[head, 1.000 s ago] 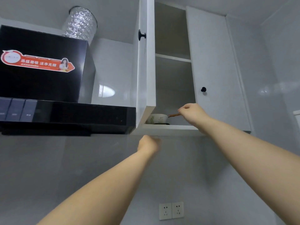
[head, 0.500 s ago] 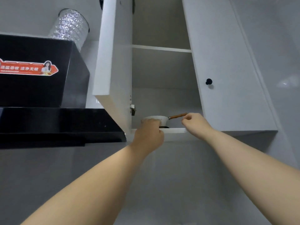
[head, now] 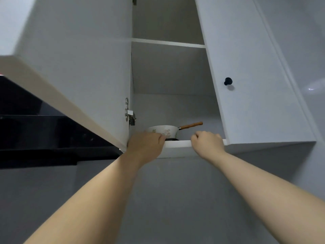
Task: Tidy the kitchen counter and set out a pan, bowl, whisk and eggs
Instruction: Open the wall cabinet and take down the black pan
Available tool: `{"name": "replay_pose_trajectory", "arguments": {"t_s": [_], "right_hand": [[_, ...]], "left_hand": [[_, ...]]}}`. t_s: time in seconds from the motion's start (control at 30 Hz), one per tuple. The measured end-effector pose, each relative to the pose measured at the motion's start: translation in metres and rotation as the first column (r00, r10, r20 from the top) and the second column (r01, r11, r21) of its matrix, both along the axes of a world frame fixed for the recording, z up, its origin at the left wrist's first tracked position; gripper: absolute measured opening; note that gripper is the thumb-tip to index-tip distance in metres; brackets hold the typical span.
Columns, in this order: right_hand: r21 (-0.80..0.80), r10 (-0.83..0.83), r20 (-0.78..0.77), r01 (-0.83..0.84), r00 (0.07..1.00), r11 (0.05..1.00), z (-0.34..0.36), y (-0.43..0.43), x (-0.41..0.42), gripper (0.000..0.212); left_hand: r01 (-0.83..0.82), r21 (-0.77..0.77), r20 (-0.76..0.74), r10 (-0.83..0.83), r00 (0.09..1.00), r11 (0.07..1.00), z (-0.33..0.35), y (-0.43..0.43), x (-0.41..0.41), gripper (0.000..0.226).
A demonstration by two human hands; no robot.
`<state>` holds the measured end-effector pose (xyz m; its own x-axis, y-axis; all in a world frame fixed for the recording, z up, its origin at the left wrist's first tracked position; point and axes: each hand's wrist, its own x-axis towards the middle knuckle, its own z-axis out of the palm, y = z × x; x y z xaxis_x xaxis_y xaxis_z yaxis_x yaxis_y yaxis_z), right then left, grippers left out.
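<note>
Head view, looking up into an open white wall cabinet. I read the task as being at an early stage. The small white floral-patterned saucepan (head: 162, 131) with a brown wooden handle (head: 190, 125) sits on the cabinet's bottom shelf (head: 177, 143), not yet lifted out. No bowl, whisk, eggs or surface is in view, so I cannot judge their progress. My left hand (head: 146, 147) reaches over the shelf lip and meets the near wall of the saucepan. Its fingertips are hidden behind the lip, so I cannot tell whether it grips or only touches. My right hand (head: 207, 143) is at the shelf lip with its fingers curled into a loose fist. It holds nothing that I can see and lies just below the wooden handle, apart from it. The swung-out white cabinet door (head: 79, 67) hangs overhead on the left, its metal hinge (head: 129, 113) just beside the saucepan. The shut white door (head: 255, 94) with a round black knob (head: 228, 81) bounds the right. A white upper shelf (head: 168, 42) stands well above the pan, leaving room to lift. The black range hood (head: 44, 134) projects low on the left, so I judge the clearest way out to be forward and down between the two doors.
</note>
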<state>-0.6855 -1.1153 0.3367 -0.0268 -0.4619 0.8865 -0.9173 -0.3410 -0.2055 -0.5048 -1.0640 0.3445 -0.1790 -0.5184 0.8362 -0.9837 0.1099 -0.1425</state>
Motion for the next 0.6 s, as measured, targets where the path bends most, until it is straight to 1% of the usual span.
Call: {"name": "replay_pose_trajectory", "arguments": {"t_s": [0.13,0.3,0.47,0.53,0.6], "right_hand": [[0.078,0.017,0.024,-0.019,1.0,0.997,0.004,0.003,0.002,0.027],[0.064,0.037,0.03,-0.039,0.999,0.997,0.001,0.008,0.001,0.031],[0.036,0.091,0.047,-0.093,0.995,0.995,0.002,0.013,0.01,0.034],[0.043,0.11,0.046,-0.112,0.993,0.993,0.005,0.012,0.014,0.033],[0.043,0.175,0.081,-0.179,0.981,0.983,0.012,0.009,0.017,0.027]], "left_hand": [[-0.001,0.04,-0.016,0.002,1.0,0.999,0.001,0.003,0.001,0.042],[0.08,-0.024,-0.059,-0.082,0.995,0.996,0.0,0.006,0.003,0.033],[0.146,-0.045,-0.133,-0.15,0.98,0.988,0.0,0.007,0.004,0.017],[0.152,-0.052,-0.159,-0.159,0.974,0.987,0.001,0.006,0.004,0.015],[0.162,-0.057,-0.167,-0.169,0.971,0.985,0.0,0.005,0.004,0.014]]}}
